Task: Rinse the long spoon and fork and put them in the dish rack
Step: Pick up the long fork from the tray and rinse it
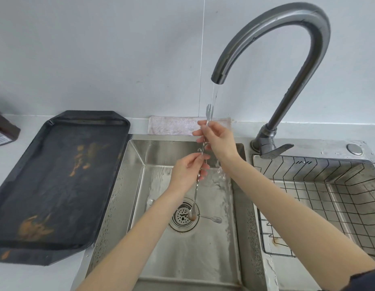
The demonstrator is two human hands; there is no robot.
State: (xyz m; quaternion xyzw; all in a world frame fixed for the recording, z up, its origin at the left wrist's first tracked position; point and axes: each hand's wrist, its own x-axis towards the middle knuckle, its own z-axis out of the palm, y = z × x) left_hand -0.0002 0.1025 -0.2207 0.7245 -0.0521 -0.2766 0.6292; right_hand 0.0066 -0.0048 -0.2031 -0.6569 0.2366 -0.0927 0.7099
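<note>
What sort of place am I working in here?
Most likely a home kitchen, at the sink. A gooseneck tap runs water over the fork end of a long utensil held in both hands, a wire dish rack sits to the right, and a stained black tray lies on the counter.

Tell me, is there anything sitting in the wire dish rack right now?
No, the dish rack on the right holds nothing, while both hands grip a long utensil under the running tap.

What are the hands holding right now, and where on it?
Both hands, right above left, pinch the twisted mid-shaft of one long silver fork-and-spoon utensil; fork end up under the water.
</note>
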